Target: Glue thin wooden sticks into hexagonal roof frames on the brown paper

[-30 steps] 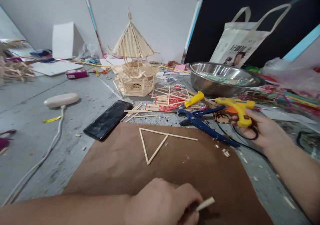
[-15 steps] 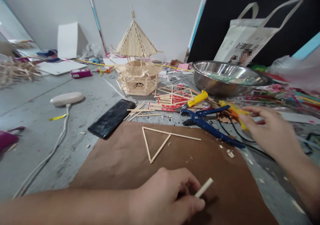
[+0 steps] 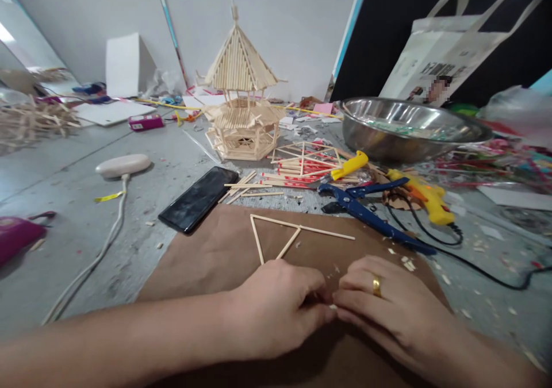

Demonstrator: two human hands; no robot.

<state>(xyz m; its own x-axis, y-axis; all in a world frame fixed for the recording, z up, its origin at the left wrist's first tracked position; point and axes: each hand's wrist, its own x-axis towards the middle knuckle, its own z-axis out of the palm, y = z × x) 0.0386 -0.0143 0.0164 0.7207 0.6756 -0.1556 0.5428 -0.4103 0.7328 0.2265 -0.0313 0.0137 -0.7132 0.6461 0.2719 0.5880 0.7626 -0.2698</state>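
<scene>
My left hand (image 3: 284,304) is closed around a short wooden stick (image 3: 332,307); only a small pale bit of it shows between the fingertips. Wearing a gold ring, my right hand (image 3: 383,304) meets it there, its fingers pinched together on the stick's other end. Behind the left hand lies a triangle of thin sticks (image 3: 276,222), one side running on to the right; the hand hides its near corner. Both hands are over brown paper (image 3: 202,261). A yellow glue gun (image 3: 431,198) rests beyond the right hand, beside blue-handled cutters (image 3: 366,212).
A stick-built pagoda (image 3: 244,89) stands at the back. Before it are loose sticks (image 3: 250,189), a yellow-handled tool (image 3: 349,165) and a black phone (image 3: 198,199). A steel basin (image 3: 409,141) sits back right, and a white cable (image 3: 107,233) runs along the left.
My right hand has left the glue gun and come down to the left, to the stick in my left hand. The glue gun now lies on the floor. The view has shifted slightly.
</scene>
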